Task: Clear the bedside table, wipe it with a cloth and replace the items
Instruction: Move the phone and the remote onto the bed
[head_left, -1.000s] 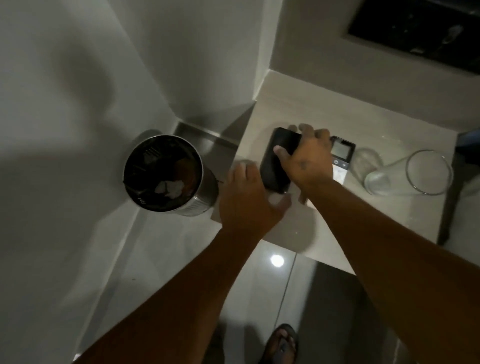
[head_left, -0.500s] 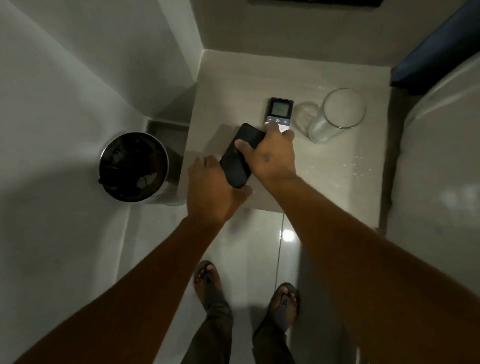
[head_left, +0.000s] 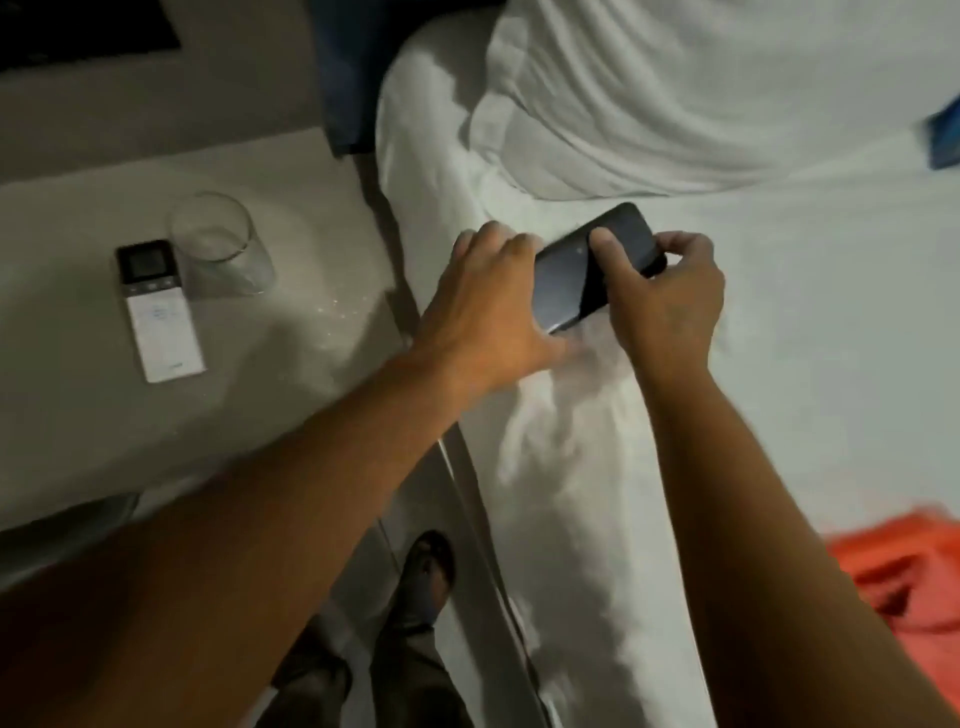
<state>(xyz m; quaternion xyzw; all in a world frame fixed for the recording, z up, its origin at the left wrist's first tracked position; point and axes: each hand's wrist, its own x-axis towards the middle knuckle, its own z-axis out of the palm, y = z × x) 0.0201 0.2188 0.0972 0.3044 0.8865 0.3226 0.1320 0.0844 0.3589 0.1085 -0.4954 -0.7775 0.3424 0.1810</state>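
Observation:
A black phone hangs just above the white bed, gripped from both sides. My left hand clasps its near-left edge. My right hand holds the far end with the thumb pressed on the screen. To the left stands the beige bedside table. On it lie a white remote with a small display and, right beside it, an empty clear glass. An orange cloth lies crumpled on the bed at the lower right.
A rumpled white duvet covers the bed's far side. A blue object shows at the right edge. Crumbs or droplets speckle the table near the bed. My sandalled foot stands on the glossy floor between table and bed.
Both hands have carried the phone off the table rightward to above the bed. My view swung right, so the bin and the corner wall are gone. Remote and glass have not moved.

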